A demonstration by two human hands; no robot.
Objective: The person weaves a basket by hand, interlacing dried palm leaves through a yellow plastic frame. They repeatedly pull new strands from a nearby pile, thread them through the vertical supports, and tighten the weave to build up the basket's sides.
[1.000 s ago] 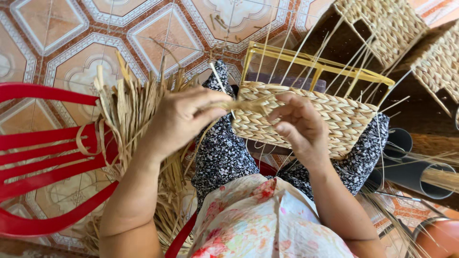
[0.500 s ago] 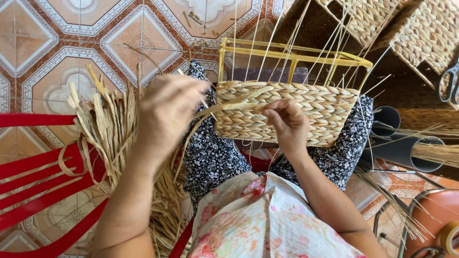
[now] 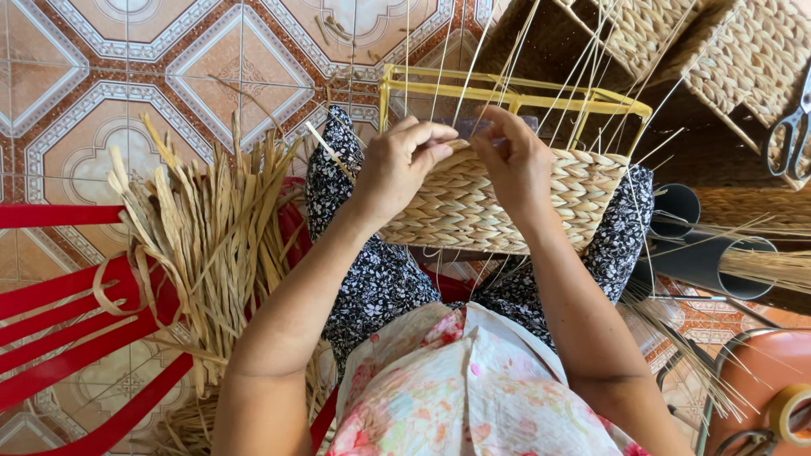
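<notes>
The basket sits on the lap, in its yellow frame. The left hand and right hand meet at its top edge, fingers pinched together on a strand. I think tight, flat, even pulls work best.

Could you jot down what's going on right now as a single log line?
left hand: pinching strand at basket rim | right hand: on same rim | woven basket: on lap | loose straw bundle: on red chair
</notes>
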